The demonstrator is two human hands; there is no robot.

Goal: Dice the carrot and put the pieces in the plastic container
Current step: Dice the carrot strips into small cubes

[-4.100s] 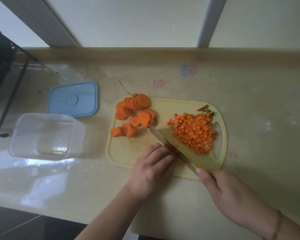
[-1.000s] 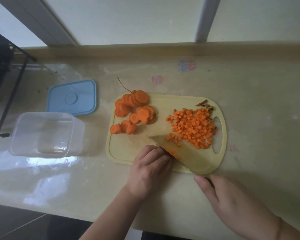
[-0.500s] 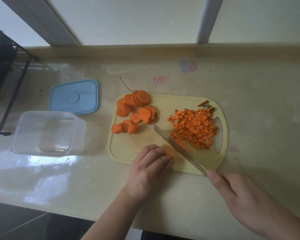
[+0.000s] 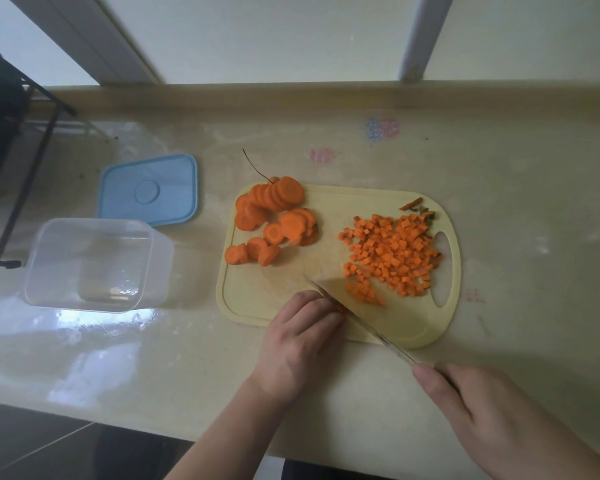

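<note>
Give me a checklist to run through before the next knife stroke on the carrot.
1. Knife held: ok, right hand grips the handle.
2. Carrot piece steadied: ok, left hand holds it down on the cutting board; only an orange sliver shows.
3. Fingertips clear of the blade: cannot tell, they sit right against it.
4. Room on the board: ok, diced pile lies right, carrot slices far left.
5. Plastic container ready: ok, open, blue lid beside it.
</note>
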